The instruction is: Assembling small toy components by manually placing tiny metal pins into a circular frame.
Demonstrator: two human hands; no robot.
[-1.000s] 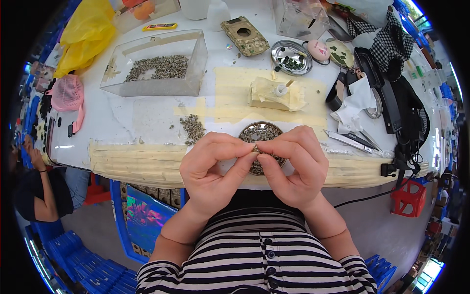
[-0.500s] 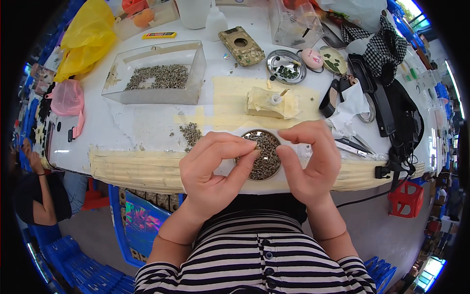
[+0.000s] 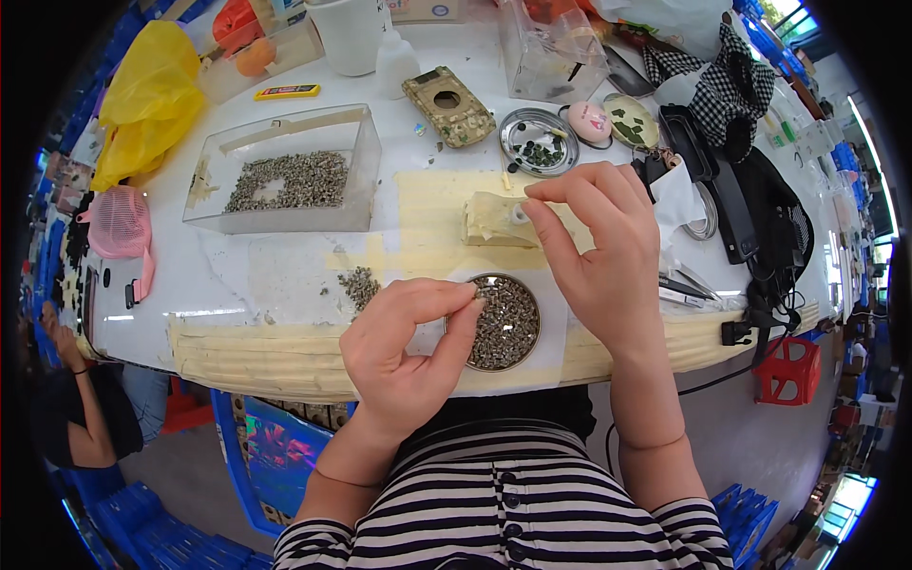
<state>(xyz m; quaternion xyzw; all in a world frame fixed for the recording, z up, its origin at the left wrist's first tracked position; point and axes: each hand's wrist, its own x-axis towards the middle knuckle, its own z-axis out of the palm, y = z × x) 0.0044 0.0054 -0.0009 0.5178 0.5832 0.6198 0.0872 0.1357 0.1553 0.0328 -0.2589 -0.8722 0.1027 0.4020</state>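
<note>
My left hand (image 3: 404,347) is pinched shut at thumb and forefinger on a tiny metal piece, mostly covered by the fingertips. It hovers over the left rim of a round dish (image 3: 503,328) full of small metal pieces. Farther off, my right hand (image 3: 603,252) has its thumb and forefinger brought together at the small white pot (image 3: 520,215) fixed on a tape-wrapped block (image 3: 483,220). The thin stick that stands in that pot is hidden behind those fingertips. A loose heap of similar metal pieces (image 3: 358,287) lies on the table left of the dish.
A clear bin (image 3: 304,220) of metal pieces stands at the left. Beyond the block are a camouflage-patterned case (image 3: 449,106) and a metal dish (image 3: 539,142) with dark green bits. Tweezers (image 3: 682,290) lie at the right. A pink strainer (image 3: 121,223) and yellow bag (image 3: 152,104) are far left.
My right hand has moved away from the dish, forward to the white pot, and its fingers have closed there. My left hand stays pinched near the dish. The view has shifted slightly.
</note>
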